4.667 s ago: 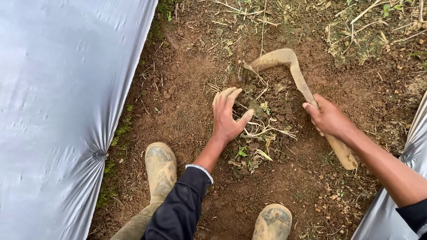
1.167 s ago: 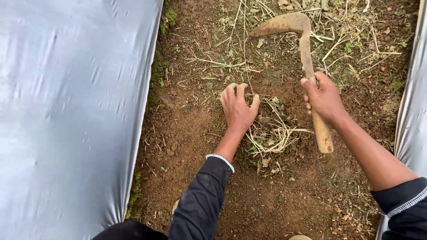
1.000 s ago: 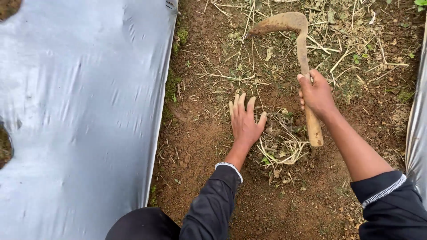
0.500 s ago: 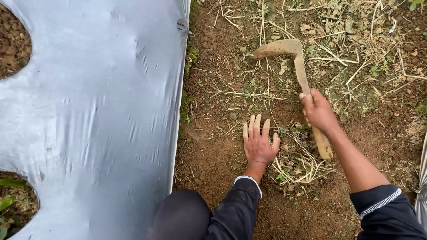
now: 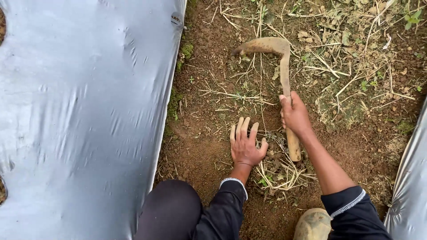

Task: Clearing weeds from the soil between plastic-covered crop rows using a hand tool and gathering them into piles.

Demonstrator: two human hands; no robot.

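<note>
My right hand (image 5: 294,115) grips the wooden handle of a sickle (image 5: 272,46) whose curved, soil-caked blade lies on the ground ahead, its tip pointing left. My left hand (image 5: 245,144) rests flat on the brown soil with fingers spread, just left of a small heap of pulled dry weeds and roots (image 5: 280,171). The heap lies between both hands, below the sickle's handle end. Dark sleeves cover both forearms.
A silvery plastic mulch sheet (image 5: 84,115) covers the raised bed on the left; another sheet edge (image 5: 411,186) shows at the right. Dry stalks and small green weeds (image 5: 356,53) litter the furrow ahead. My knee (image 5: 171,209) and a muddy boot (image 5: 313,224) are at the bottom.
The view has shifted so more of the left sheet shows. My left hand opened from cupping the weeds to lying flat on the soil. The sickle stayed gripped, blade ahead.
</note>
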